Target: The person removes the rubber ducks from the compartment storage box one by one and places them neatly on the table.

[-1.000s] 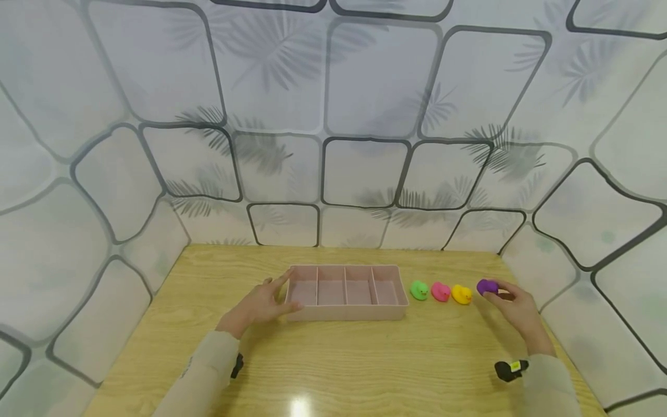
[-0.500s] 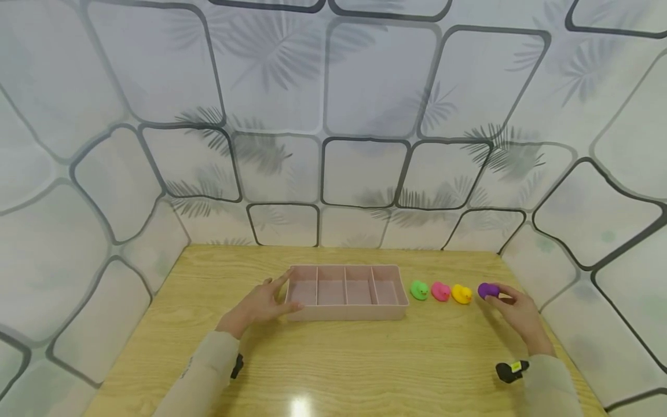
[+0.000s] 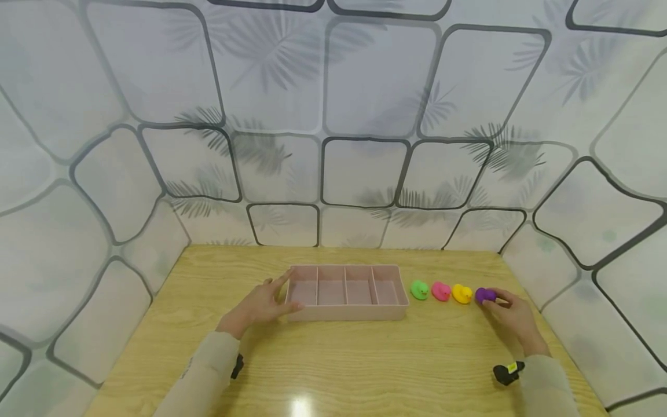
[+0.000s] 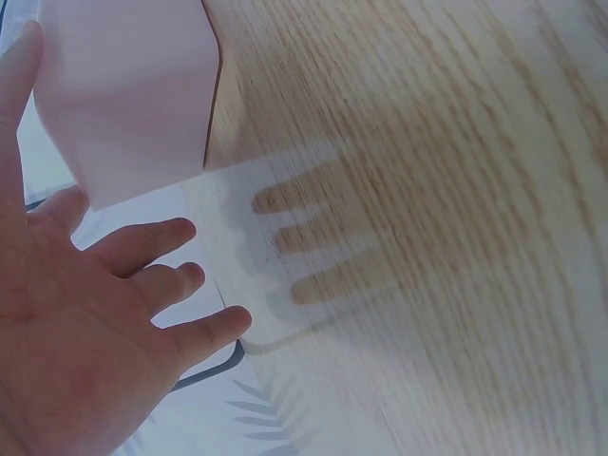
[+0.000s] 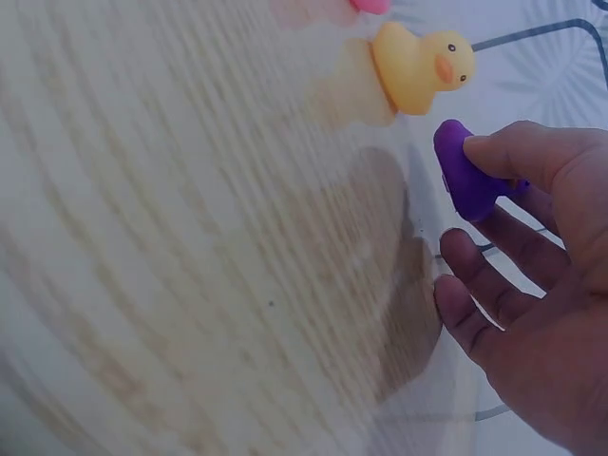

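Observation:
In the head view my left hand [image 3: 263, 302] spans the left end of a pale pink box [image 3: 346, 313] with several compartments. Its thumb lies at the front rim and its index finger at the back corner; the left wrist view has the other fingers [image 4: 157, 242] spread off the box. At the right, my right hand [image 3: 515, 315] pinches a purple rubber duck [image 5: 463, 180] between thumb and fingers, close to the table and just right of a yellow rubber duck [image 3: 461, 294]. Its lower fingers hang loosely apart from the duck.
A pink rubber duck [image 3: 440, 291] and a green rubber duck [image 3: 419, 290] stand in a row between the box and the yellow duck. The wooden table [image 3: 354, 365] ends at a patterned wall covering [image 3: 365, 174] behind and at both sides.
My right hand has lowered the purple duck and brought it slightly left, nearer the yellow duck, turning it a little. The left hand and the box have stayed still.

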The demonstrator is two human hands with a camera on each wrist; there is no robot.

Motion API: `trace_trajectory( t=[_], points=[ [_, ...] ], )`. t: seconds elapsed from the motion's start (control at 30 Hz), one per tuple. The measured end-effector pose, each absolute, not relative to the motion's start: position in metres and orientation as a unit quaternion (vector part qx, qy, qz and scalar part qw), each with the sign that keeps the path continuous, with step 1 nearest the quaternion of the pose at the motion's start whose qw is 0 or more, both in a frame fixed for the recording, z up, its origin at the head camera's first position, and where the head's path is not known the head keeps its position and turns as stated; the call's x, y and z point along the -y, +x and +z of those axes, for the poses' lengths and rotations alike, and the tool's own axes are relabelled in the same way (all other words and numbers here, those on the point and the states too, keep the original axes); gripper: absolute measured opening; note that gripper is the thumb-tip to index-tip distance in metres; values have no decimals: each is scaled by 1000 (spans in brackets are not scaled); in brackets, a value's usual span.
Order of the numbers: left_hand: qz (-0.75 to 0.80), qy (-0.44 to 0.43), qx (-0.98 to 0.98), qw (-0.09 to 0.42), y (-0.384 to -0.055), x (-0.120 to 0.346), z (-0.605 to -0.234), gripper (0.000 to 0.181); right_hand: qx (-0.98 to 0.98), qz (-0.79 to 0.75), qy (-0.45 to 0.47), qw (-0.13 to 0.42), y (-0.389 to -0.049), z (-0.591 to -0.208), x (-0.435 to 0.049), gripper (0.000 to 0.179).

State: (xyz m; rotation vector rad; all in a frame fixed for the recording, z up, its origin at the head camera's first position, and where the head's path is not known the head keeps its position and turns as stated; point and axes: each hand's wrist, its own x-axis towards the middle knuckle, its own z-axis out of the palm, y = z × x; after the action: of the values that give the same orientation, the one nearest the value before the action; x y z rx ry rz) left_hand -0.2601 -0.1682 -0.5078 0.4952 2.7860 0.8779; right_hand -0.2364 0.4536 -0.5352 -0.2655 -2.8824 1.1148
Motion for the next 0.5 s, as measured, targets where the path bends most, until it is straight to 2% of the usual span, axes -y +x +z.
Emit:
trace_trajectory(
  t=[0.5],
  points=[
    [295,166,-936,99,-262,170,-510,101,929,359,-80,21,-239,-539,-447,59]
  ],
)
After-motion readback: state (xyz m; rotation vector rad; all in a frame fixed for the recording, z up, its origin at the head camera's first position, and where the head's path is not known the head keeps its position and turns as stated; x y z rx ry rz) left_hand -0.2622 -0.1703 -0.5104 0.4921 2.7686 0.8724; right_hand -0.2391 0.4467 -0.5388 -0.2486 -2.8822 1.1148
